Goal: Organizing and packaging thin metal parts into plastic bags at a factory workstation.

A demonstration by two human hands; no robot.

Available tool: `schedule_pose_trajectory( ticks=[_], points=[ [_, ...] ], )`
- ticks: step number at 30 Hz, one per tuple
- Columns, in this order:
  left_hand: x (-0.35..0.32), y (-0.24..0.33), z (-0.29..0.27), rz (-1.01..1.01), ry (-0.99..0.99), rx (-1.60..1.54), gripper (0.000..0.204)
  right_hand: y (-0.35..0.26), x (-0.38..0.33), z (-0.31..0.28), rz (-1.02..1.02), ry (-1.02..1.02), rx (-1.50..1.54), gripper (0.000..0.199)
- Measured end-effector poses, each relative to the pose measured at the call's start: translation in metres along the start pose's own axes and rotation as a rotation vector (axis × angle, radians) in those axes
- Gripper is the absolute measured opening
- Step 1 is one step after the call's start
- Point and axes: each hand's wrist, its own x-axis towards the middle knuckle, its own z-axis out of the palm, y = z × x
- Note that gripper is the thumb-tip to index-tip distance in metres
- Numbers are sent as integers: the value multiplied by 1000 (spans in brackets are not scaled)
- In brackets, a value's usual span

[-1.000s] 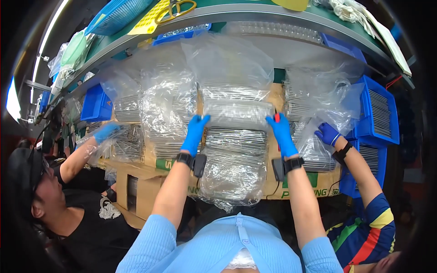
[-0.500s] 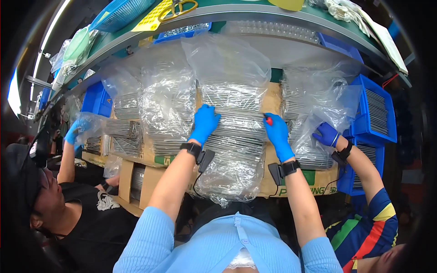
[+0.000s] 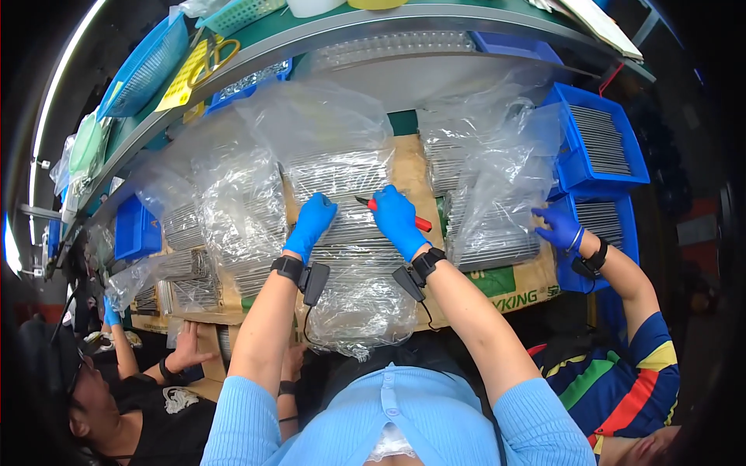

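A knife with a red handle and a dark pointed blade is in my right hand, blue-gloved and closed round it. Its blade points left, over a bundle of thin metal rods partly covered by clear plastic bags. My left hand, also blue-gloved, rests on the left part of the bundle with its fingers curled in; what they pinch, if anything, is hidden. A crumpled plastic bag covers the bundle's near end. Behind my hands another clear bag spreads toward the shelf.
Bagged rods lie to the left, more to the right, on cardboard. Blue bins of rods stand at the right. Overhead runs a shelf edge. A co-worker's purple-gloved hand is at the right; another person's hand is at the left.
My view has shifted, so the bench sits further left. My right hand has come inward with the knife, its blade now showing over the rods, closer to my left hand. The right co-worker's hand has opened away from the bag.
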Motion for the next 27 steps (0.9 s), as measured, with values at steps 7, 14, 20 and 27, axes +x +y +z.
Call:
schedule_pose_trajectory(
  ticks=[7, 14, 20, 27],
  points=[
    [-17, 30, 26, 78, 47, 311, 34, 9, -18, 4, 66, 31, -57, 11],
    [-12, 23, 21, 93, -8, 354, 38, 7, -9, 9, 51, -89, 7, 13],
    [-14, 18, 27, 175, 6, 331, 40, 4, -22, 6, 8, 71, -56, 14],
    [-28, 22, 36, 63, 94, 235, 35, -2, -31, 10, 92, 160, -179, 14]
  ],
)
